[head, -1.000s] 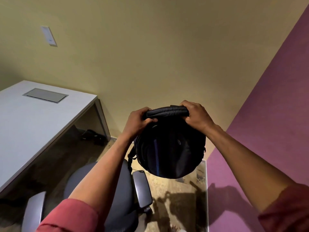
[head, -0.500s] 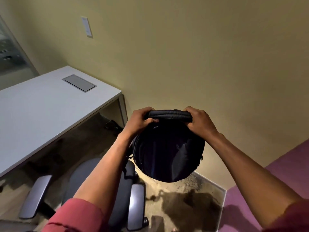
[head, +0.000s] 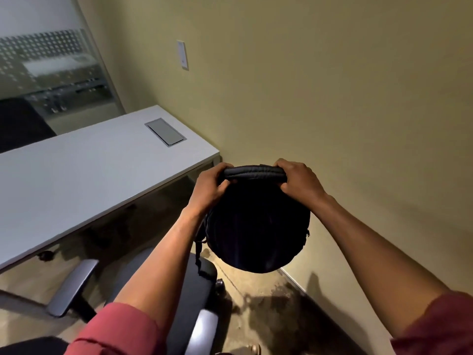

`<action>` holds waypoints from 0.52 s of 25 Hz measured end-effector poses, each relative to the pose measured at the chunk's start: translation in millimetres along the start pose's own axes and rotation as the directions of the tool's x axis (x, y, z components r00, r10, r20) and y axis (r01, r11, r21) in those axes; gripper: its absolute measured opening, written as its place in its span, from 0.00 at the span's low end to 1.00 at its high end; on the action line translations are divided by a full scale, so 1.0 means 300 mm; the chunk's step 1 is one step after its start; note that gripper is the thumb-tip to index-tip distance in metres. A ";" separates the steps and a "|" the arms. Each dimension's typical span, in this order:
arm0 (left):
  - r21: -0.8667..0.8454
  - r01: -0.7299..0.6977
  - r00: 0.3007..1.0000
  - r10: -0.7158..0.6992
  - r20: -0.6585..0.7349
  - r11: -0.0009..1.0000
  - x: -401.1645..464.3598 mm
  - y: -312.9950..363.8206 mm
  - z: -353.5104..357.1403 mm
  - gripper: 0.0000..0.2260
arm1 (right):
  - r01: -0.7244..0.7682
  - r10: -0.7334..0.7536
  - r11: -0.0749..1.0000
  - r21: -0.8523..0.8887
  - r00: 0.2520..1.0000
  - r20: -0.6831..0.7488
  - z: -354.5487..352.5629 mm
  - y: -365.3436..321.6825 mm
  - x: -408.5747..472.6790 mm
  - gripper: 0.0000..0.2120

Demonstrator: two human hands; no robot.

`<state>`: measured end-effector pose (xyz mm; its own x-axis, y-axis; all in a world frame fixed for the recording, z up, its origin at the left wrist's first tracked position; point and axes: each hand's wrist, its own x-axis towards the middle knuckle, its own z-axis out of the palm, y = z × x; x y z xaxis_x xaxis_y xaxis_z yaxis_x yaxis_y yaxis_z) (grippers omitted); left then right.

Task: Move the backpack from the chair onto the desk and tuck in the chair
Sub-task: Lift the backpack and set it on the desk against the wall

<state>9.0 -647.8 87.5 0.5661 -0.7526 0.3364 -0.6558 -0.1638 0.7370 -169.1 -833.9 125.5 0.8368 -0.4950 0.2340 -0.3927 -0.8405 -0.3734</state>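
A black backpack [head: 257,226] hangs in the air above and to the right of the chair, held by its padded top handle. My left hand [head: 208,187] grips the handle's left end and my right hand [head: 298,179] grips its right end. Below my left arm stands the grey office chair [head: 194,285], pulled out from the desk, with its armrests showing. The white desk [head: 84,180] stretches to the left, its right corner close to my left hand. A strap of the backpack dangles down toward the chair seat.
A grey cable hatch [head: 165,131] is set into the desk top near its far end. A beige wall runs close behind the backpack, with a white wall plate [head: 182,55]. A frosted glass partition [head: 48,73] stands at the back left. Carpet floor lies below.
The view has swung left, bringing more of the desk and the glass partition into sight. The backpack, still held in both hands, now sits nearer the desk's right corner.
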 end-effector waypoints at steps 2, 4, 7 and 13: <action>0.053 0.013 0.998 -0.010 -0.062 0.998 0.070 -0.039 -0.023 0.13 | 0.045 -0.045 0.999 0.004 0.999 0.016 0.019 0.002 0.120 0.14; 0.069 0.021 0.994 -0.014 -0.108 0.997 0.151 -0.091 -0.043 0.13 | 0.083 -0.084 0.996 0.017 0.996 0.023 0.045 0.012 0.249 0.14; 0.092 0.057 0.984 -0.041 -0.172 0.994 0.271 -0.173 -0.064 0.12 | 0.129 -0.131 0.990 0.047 0.990 0.043 0.105 0.028 0.442 0.14; 0.142 0.151 0.961 -0.112 -0.255 0.978 0.494 -0.311 -0.131 0.11 | 0.150 -0.161 0.982 0.111 0.982 0.099 0.199 -0.002 0.782 0.16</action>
<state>173.7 -719.1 91.7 0.7441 -0.5422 0.3902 -0.6269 -0.3648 0.6884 50.1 -936.4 127.0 0.9227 -0.3288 0.2012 -0.2180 -0.8755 -0.4312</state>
